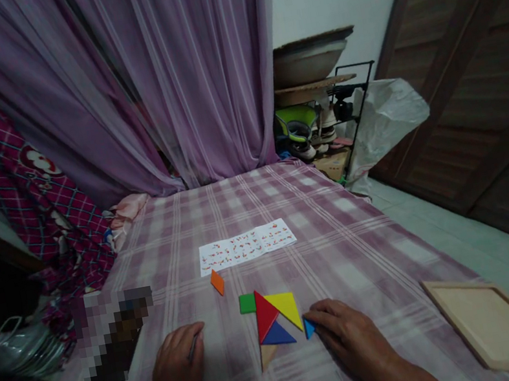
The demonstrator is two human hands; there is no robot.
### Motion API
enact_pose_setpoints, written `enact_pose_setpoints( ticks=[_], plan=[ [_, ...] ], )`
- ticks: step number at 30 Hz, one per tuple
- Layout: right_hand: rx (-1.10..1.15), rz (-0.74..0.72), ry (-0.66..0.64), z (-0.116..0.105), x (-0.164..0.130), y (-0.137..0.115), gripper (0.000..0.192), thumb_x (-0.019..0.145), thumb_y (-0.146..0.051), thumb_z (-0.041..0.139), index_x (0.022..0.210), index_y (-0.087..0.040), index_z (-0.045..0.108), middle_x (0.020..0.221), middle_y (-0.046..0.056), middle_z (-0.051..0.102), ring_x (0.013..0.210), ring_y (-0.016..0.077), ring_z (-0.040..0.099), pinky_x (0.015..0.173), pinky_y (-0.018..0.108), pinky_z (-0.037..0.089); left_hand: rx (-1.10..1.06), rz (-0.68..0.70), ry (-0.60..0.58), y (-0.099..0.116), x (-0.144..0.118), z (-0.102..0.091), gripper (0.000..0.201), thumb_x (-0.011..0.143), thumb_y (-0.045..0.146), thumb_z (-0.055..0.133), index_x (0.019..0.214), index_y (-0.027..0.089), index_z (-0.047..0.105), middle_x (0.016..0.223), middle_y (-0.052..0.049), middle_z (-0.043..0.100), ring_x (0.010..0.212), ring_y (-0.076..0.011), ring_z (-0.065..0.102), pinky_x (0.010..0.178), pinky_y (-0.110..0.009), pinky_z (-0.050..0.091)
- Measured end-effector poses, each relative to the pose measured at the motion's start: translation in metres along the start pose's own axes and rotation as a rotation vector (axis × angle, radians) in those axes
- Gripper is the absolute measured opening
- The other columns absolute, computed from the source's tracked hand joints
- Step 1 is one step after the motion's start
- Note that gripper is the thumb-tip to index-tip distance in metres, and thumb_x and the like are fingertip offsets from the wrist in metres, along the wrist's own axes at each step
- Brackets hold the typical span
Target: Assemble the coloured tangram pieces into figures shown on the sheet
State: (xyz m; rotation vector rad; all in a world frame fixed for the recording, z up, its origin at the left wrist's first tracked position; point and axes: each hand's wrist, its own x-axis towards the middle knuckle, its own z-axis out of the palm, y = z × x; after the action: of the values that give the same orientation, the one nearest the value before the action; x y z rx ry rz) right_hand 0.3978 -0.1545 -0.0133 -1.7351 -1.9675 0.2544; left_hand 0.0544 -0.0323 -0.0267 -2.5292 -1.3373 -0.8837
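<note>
On the checked purple cloth (341,234) a cluster of tangram pieces lies between the two hands: a green square (247,303) at the far left, a red triangle (265,314) touching it, a yellow triangle (286,308) to the right of the red, a dark blue triangle (277,335) near them and a tan triangle (266,355) nearest of all. The right hand (352,337) lies flat with its fingertips on a small light blue triangle (309,328), just right of the dark blue one; the fingers press rather than pinch, closed around nothing. The left hand (177,365) rests palm down, well left of the cluster, a thin dark stick-like thing under its fingers that is too small to identify. To do this well, the small piece is best slid flat under light fingertip pressure, edge to edge, so the neighbours are not nudged. An orange parallelogram (217,282) lies apart, farther off, near the pattern sheet (246,244). The wooden tray (497,325) sits near right.
</note>
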Motion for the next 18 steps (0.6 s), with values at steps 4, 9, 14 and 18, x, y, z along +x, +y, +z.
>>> enact_pose_setpoints(
  ticks=[4, 9, 14, 18],
  plan=[
    [0.018, -0.046, 0.041, 0.0052, 0.0003, 0.0066, 0.033, 0.092, -0.016, 0.049, 0.114, -0.027, 0.070, 0.107, 0.007, 0.071, 0.094, 0.0192, 0.069, 0.079, 0.028, 0.057, -0.011, -0.005, 0.021, -0.0001, -0.0020, 0.0019, 0.026, 0.096, 0.035, 0.044, 0.097, 0.024, 0.068, 0.092, -0.003, 0.075, 0.085, -0.0203, 0.069, 0.078, -0.034, 0.053],
    [0.023, -0.032, 0.070, 0.0065, 0.0017, 0.0072, 0.032, 0.091, -0.016, 0.050, 0.113, -0.027, 0.071, 0.108, 0.007, 0.071, 0.096, 0.0197, 0.069, 0.081, 0.028, 0.057, -0.028, 0.005, 0.034, 0.0008, -0.0027, 0.0010, 0.025, 0.097, 0.034, 0.045, 0.097, 0.024, 0.068, 0.092, -0.003, 0.074, 0.085, -0.0203, 0.069, 0.078, -0.034, 0.054],
    [0.000, -0.052, 0.066, 0.0086, 0.0017, 0.0072, 0.034, 0.090, -0.014, 0.049, 0.114, -0.025, 0.071, 0.109, 0.008, 0.071, 0.096, 0.0204, 0.069, 0.082, 0.030, 0.057, -0.027, -0.001, 0.030, 0.0001, -0.0032, 0.0017, 0.026, 0.097, 0.035, 0.044, 0.097, 0.024, 0.068, 0.092, -0.003, 0.075, 0.085, -0.0205, 0.069, 0.079, -0.034, 0.054],
    [-0.005, -0.060, 0.084, 0.0109, 0.0008, 0.0084, 0.034, 0.091, -0.014, 0.048, 0.114, -0.025, 0.070, 0.109, 0.008, 0.071, 0.097, 0.0202, 0.069, 0.082, 0.030, 0.057, -0.029, -0.013, 0.017, 0.0006, -0.0030, 0.0011, 0.026, 0.097, 0.035, 0.044, 0.098, 0.024, 0.068, 0.092, -0.003, 0.075, 0.086, -0.0206, 0.069, 0.079, -0.034, 0.054]
  ],
)
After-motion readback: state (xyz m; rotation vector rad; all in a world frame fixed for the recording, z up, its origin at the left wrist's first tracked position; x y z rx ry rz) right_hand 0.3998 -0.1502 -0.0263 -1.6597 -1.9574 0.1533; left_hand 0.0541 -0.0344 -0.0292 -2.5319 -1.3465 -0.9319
